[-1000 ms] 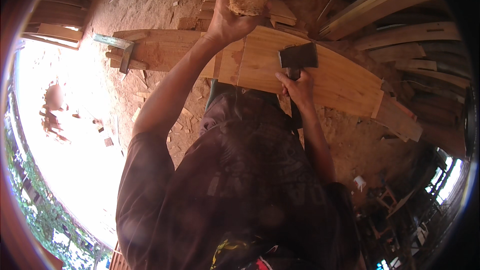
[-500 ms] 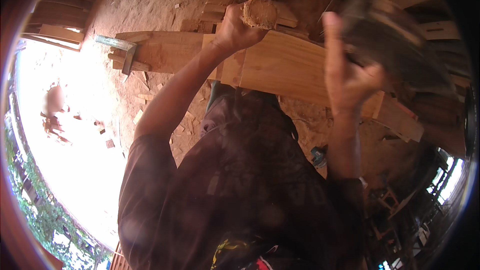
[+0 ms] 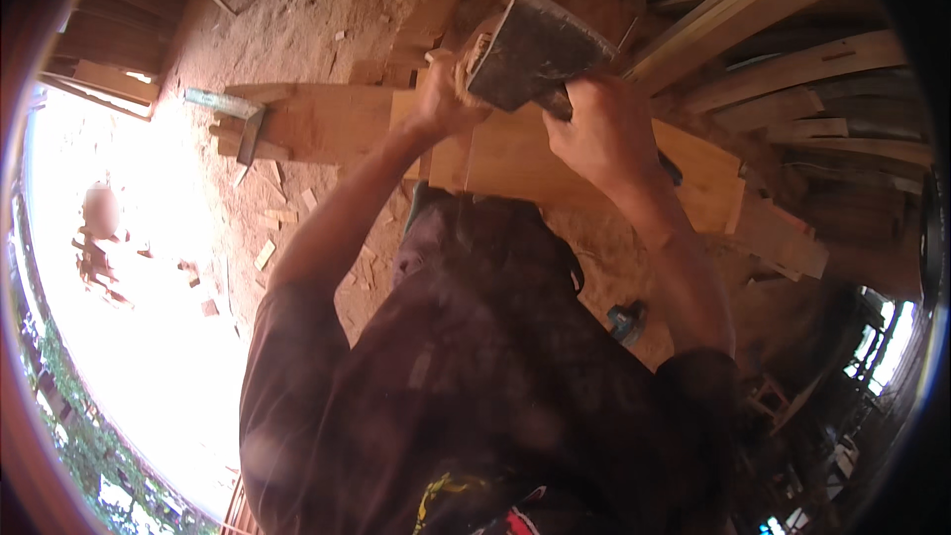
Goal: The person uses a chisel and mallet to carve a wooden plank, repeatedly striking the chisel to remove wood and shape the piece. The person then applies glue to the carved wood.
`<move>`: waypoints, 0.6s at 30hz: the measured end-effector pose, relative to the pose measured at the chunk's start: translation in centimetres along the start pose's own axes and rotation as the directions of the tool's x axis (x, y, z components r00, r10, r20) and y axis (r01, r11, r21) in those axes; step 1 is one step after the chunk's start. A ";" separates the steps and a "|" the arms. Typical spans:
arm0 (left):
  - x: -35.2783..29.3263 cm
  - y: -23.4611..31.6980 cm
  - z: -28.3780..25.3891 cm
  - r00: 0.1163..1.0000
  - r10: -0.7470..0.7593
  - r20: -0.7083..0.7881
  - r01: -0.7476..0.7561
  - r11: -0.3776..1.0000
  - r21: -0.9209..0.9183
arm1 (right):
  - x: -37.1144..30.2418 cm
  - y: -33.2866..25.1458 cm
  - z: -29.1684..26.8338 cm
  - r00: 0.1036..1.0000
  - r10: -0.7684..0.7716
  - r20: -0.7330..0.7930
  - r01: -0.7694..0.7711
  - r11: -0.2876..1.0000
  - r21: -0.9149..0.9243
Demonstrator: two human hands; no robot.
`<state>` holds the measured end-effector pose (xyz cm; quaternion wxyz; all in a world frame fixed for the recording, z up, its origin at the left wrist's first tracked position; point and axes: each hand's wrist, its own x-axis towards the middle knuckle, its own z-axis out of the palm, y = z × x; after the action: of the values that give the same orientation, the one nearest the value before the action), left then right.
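Sawdust-covered workshop floor, curved wooden board (image 3: 555,163) across it, person hewing.
Right hand (image 3: 594,129) clenched around the handle of a hatchet (image 3: 535,45), dark blade raised above the board near the left hand. Left hand (image 3: 441,94) gripping a small wood piece (image 3: 474,40) at the board's upper edge. Outward: wood planks (image 3: 783,30) stacked at right, square tool (image 3: 233,114) lying left of the board, chips scattered on sawdust, blue object (image 3: 626,322) below the board.

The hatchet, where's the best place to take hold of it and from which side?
Probably the handle, just behind the broad metal head of the hatchet, where the right hand grips it. Come from below, the person's side: the blade points away, toward the wood chunk in the left hand.
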<state>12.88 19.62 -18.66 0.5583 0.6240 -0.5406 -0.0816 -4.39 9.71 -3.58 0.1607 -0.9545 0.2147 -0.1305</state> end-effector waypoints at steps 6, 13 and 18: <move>0.2 -2.9 -4.8 0.776 -0.462 -0.431 0.310 0.873 -0.377 | -2.0 1.6 1.4 0.970 0.242 -0.029 -0.217 0.911 0.351; 0.2 3.6 -12.4 0.612 -0.654 -0.444 0.698 0.711 -0.086 | -12.3 7.1 9.6 0.690 0.643 0.334 -0.720 0.558 0.413; -7.4 2.0 -9.1 0.454 -0.891 -0.007 0.887 0.451 0.103 | -13.8 6.5 9.0 0.498 0.730 0.468 -0.852 0.314 0.418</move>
<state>15.20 31.25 -17.50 0.3912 0.8370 -0.1517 -0.3513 -15.99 12.62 -16.67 0.5181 -0.6240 0.5849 -0.0029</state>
